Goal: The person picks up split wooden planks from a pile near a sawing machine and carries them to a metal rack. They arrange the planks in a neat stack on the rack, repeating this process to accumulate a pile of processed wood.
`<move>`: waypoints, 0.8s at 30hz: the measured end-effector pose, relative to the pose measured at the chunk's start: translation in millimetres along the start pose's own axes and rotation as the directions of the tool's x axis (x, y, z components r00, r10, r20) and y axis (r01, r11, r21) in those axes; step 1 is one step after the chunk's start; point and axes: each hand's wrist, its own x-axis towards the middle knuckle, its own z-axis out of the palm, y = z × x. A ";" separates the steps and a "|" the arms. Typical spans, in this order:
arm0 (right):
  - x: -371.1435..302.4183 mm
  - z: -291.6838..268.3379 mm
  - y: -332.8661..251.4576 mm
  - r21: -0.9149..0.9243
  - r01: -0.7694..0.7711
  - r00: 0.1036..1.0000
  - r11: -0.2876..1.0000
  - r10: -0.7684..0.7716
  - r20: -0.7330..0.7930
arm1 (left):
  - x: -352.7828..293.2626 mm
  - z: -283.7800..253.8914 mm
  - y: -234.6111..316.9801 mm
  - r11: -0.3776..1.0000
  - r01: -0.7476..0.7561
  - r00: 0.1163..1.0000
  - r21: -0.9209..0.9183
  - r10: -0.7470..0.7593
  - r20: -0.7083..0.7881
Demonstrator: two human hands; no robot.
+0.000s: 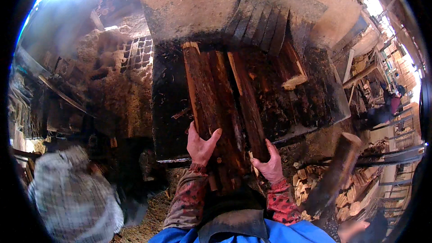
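Several long bark-covered wood slabs (204,85) lie side by side on a dark, worn metal table (168,103), their far ends near dark hanging flaps (261,27). My left hand (201,146) grips the left edge of the slabs near their close end, thumb on top and fingers partly hidden. The near end of a narrower slab (247,101) at the right is between the thumb and fingers of my right hand (269,164). The slabs' nearest ends reach close to my dark apron (238,225).
A short split log (294,72) lies at the table's right. To my left stands a blurred person in a plaid shirt (74,193). At lower right, a log (335,171) slants up near another person's hand (353,230). Behind it lies stacked split wood (355,193).
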 end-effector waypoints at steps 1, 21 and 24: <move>2.6 2.8 -8.9 0.040 0.008 1.000 0.999 -0.007 -0.018 | -0.4 -1.1 4.6 1.000 0.011 1.000 0.026 -0.011 0.001; 101.7 -12.0 -27.6 -0.225 0.340 0.909 0.913 -0.380 -0.169 | -1.7 7.7 -11.3 0.998 0.001 0.994 -0.062 -0.008 -0.108; 167.7 -67.7 2.3 -0.521 0.217 0.817 0.825 -0.446 -0.366 | -4.3 6.6 -5.7 0.998 0.015 0.992 -0.063 -0.022 -0.123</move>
